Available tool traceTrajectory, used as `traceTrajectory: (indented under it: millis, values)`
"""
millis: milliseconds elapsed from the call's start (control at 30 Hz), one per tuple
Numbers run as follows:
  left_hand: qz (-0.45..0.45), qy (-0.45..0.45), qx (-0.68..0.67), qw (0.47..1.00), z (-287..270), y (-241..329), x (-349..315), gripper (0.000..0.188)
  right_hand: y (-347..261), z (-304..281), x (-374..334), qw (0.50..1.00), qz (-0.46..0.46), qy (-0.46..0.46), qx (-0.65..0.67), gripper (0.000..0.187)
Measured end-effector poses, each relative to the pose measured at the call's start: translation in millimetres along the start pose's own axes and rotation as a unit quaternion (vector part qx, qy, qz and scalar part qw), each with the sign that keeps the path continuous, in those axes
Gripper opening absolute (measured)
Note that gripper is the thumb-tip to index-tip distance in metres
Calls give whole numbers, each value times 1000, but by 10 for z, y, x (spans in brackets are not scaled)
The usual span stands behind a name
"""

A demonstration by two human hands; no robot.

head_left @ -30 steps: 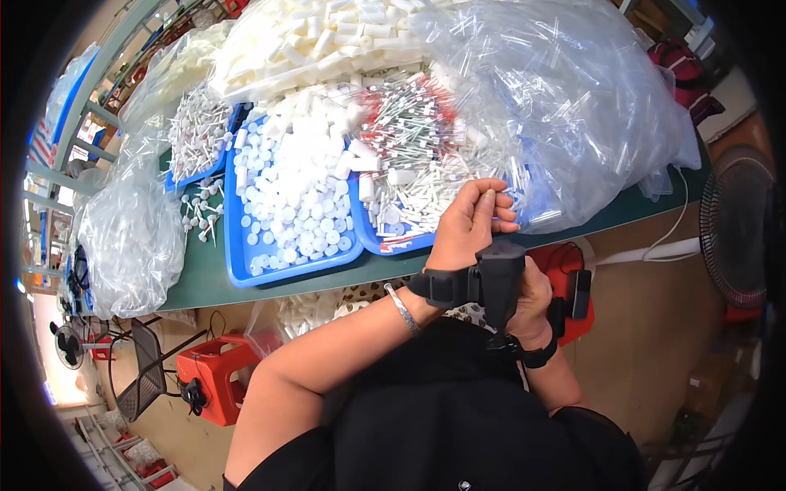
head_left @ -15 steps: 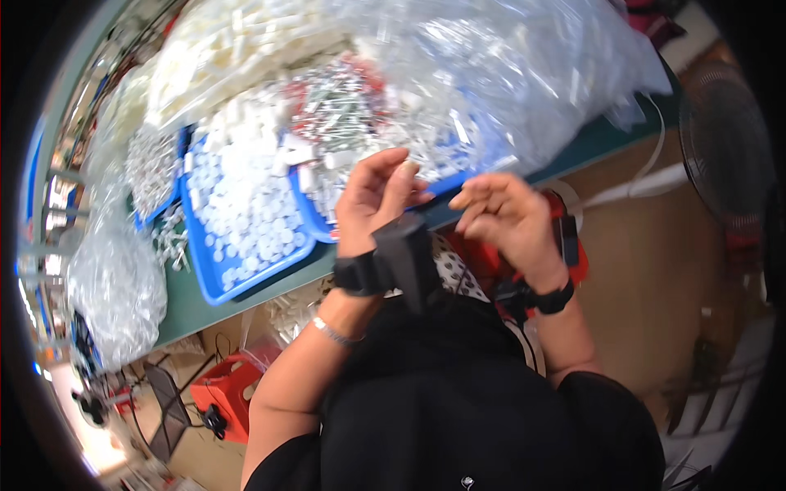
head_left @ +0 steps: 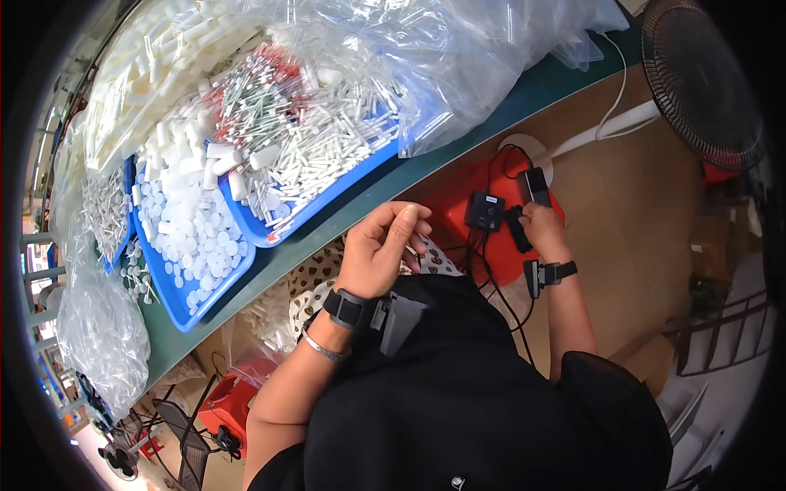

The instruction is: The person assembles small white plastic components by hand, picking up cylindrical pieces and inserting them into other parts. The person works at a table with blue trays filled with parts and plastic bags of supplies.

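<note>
My left hand hovers over my lap by the table's front edge, thumb and forefinger pressed together. Whatever lies in that pinch, if anything, is too small to make out. Out to the right, my right hand grips the near end of a black rectangular device over a red stool. Beside those fingers is a smaller black device. A black box with cables rests on the stool to their left. Both wrists wear black straps with modules.
Blue trays hold translucent round caps and small white sticks on the green table. Large clear plastic bags cover the table's far side. A standing fan is at the far right; another red stool stands lower left.
My right hand has moved from near the left hand out to the black device over the stool. My left hand has come down, away from the trays. The view has shifted right.
</note>
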State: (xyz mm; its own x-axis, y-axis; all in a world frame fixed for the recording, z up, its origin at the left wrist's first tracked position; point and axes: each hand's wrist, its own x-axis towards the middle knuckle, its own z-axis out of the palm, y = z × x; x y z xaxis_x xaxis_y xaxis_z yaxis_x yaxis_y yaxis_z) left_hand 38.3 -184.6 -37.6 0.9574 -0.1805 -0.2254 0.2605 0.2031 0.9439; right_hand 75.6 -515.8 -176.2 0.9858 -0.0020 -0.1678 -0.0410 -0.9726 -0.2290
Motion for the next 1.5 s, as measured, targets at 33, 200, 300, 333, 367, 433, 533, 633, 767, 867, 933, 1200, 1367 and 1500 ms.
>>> traceTrajectory:
  millis: [33,200,300,333,367,433,533,633,767,867,933,1200,1367,1500]
  values:
    - [-3,1,-5,1000,-11,-24,2,29,29,68,-26,999,3,-25,-42,11]
    - [-34,10,-35,999,-54,-141,12,27,176,408,-104,985,0,-99,-143,13]
    - [-35,26,-37,998,-49,-171,36,29,242,508,-69,984,-18,-95,-148,12]
    - [-34,25,-39,998,-52,-172,39,28,241,510,-58,983,-17,-102,-149,11]
    - [-34,24,-41,998,-56,-170,40,28,240,511,-47,983,-15,-109,-150,11]
    - [-34,24,-44,998,-67,-164,46,27,243,484,-31,983,-13,-110,-148,11]
    - [-34,15,-41,998,-86,-157,52,26,198,329,-16,989,-14,-77,-125,13]
    - [-37,-9,-41,998,-93,-179,79,26,-58,-156,9,996,-40,0,-85,13]
    - [-61,-77,-65,993,80,-263,157,33,-756,-861,-39,928,-1,-95,359,8]
    - [-73,-106,-90,988,238,-387,219,45,-1200,-1146,-111,893,-58,-116,432,9]
    - [-95,-103,-136,981,298,-358,239,46,-1348,-1235,-134,886,-100,-129,435,10]
    - [-103,-102,-317,937,100,-231,226,44,-1679,-1569,-48,801,-121,-70,581,28]
    - [-136,-164,-392,895,184,-119,105,44,-1871,-1709,-14,682,-149,-37,715,33]
    - [-146,-193,-436,867,142,-159,84,43,-1939,-1672,39,705,-167,-27,689,32]
